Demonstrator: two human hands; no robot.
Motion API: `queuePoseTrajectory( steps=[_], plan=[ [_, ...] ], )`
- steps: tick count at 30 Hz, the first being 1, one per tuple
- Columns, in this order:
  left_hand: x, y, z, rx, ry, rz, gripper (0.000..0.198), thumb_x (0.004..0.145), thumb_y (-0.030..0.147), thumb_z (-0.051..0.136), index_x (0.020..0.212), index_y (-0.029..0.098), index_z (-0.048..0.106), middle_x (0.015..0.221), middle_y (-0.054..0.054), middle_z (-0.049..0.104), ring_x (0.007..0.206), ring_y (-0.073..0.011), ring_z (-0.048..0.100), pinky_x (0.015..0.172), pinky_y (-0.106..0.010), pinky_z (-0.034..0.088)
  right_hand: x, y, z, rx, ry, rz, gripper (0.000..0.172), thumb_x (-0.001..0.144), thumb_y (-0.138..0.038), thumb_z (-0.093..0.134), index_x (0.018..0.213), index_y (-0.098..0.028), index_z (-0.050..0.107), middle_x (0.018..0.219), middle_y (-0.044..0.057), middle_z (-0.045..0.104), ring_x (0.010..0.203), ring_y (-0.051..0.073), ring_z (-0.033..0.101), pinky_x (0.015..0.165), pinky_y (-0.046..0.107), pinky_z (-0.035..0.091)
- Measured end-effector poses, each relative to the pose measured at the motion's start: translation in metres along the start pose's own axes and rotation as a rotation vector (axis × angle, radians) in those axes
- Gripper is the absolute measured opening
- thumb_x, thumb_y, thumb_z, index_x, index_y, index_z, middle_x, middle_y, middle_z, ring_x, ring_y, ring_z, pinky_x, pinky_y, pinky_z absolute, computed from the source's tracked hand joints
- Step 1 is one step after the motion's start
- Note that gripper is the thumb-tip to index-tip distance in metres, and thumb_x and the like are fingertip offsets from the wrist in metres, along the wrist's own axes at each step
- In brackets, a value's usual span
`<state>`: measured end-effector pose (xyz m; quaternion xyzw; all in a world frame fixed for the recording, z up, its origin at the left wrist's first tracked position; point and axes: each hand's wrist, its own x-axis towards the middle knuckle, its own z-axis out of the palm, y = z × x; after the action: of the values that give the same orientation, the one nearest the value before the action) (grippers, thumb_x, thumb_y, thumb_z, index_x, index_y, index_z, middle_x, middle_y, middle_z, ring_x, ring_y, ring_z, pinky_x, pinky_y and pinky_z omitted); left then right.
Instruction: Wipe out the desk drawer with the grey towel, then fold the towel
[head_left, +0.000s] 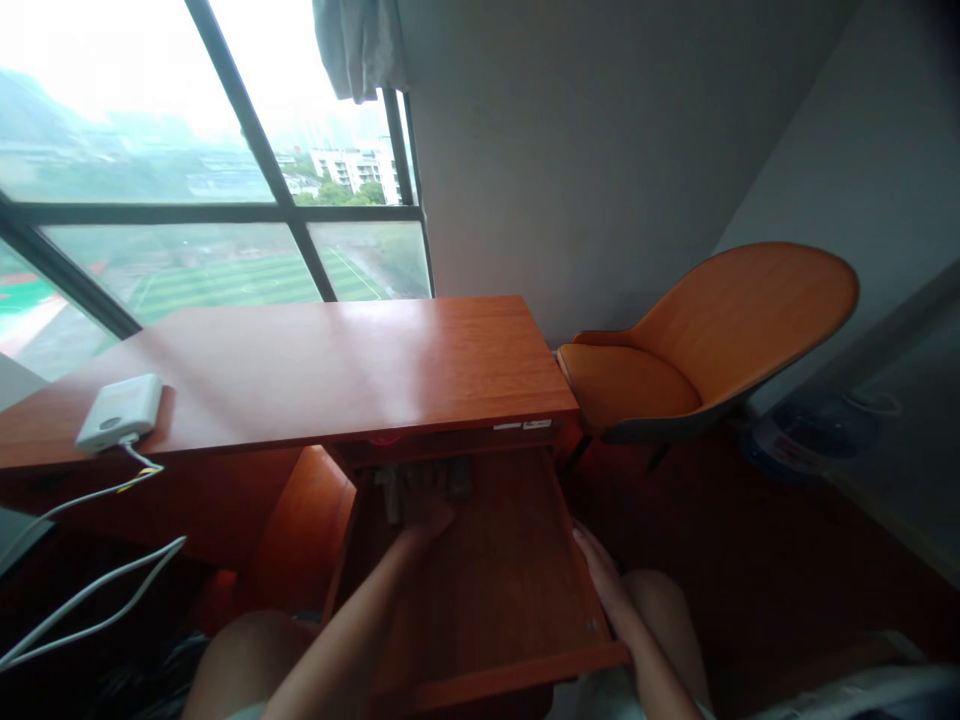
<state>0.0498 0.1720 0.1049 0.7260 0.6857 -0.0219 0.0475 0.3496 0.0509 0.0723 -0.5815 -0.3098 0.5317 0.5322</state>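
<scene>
A reddish wooden desk stands under a window, and its drawer is pulled out toward me. My left hand reaches deep into the drawer, fingers on some dim grey objects at the back under the desktop; whether it grips them cannot be told. My right hand rests flat against the outside of the drawer's right wall, fingers stretched forward, holding nothing.
A white box-shaped device with white cables sits on the desk's left end. An orange shell chair stands right of the desk. A blue water jug lies on the floor at right. My knees flank the drawer.
</scene>
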Motion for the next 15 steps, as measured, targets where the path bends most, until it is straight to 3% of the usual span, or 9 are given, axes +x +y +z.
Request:
queuePoseTrajectory(
  steps=[4,7,9,12,15],
  plan=[
    [-0.012,0.071,0.003,-0.092,-0.088,0.092,0.080,0.078,0.037,0.051,0.150,0.023,0.021,0.159,-0.015,0.013,0.142,-0.0460,0.006,0.106,-0.068,0.003,0.000,0.000,0.001,-0.002,0.004,0.000,0.051,0.069,-0.063,0.064,0.104,-0.027,0.071,0.120,0.004,0.067,0.127,0.029,0.049,0.108,0.043,0.039],
    [-0.026,0.117,0.008,-0.177,-0.094,0.200,0.084,0.075,0.040,0.056,0.150,0.026,0.022,0.159,-0.012,0.014,0.142,-0.0464,0.004,0.106,-0.070,0.001,0.002,0.001,0.000,-0.008,0.015,0.007,0.052,0.067,-0.063,0.065,0.104,-0.026,0.071,0.118,0.004,0.068,0.126,0.030,0.050,0.108,0.043,0.038],
    [-0.036,0.136,0.011,-0.211,-0.079,0.264,0.083,0.074,0.042,0.058,0.149,0.026,0.027,0.158,-0.012,0.016,0.142,-0.0470,0.002,0.106,-0.071,-0.001,0.003,0.002,0.000,-0.012,0.033,0.009,0.054,0.065,-0.064,0.067,0.102,-0.026,0.072,0.117,0.004,0.069,0.125,0.031,0.051,0.109,0.044,0.037],
    [-0.050,0.136,0.014,-0.212,-0.059,0.361,0.081,0.074,0.043,0.060,0.147,0.025,0.031,0.158,-0.012,0.017,0.142,-0.0470,0.001,0.106,-0.070,-0.003,0.004,0.003,0.000,0.001,0.032,-0.004,0.055,0.062,-0.065,0.068,0.101,-0.025,0.072,0.116,0.005,0.069,0.124,0.031,0.052,0.110,0.045,0.036],
    [-0.065,0.108,0.010,-0.167,-0.092,0.535,0.083,0.072,0.042,0.062,0.148,0.031,0.028,0.159,-0.008,0.014,0.143,-0.0438,0.004,0.108,-0.067,-0.003,0.003,0.001,0.001,0.026,0.018,-0.007,0.054,0.063,-0.064,0.069,0.101,-0.025,0.072,0.115,0.006,0.070,0.124,0.031,0.052,0.109,0.046,0.037]
  ],
)
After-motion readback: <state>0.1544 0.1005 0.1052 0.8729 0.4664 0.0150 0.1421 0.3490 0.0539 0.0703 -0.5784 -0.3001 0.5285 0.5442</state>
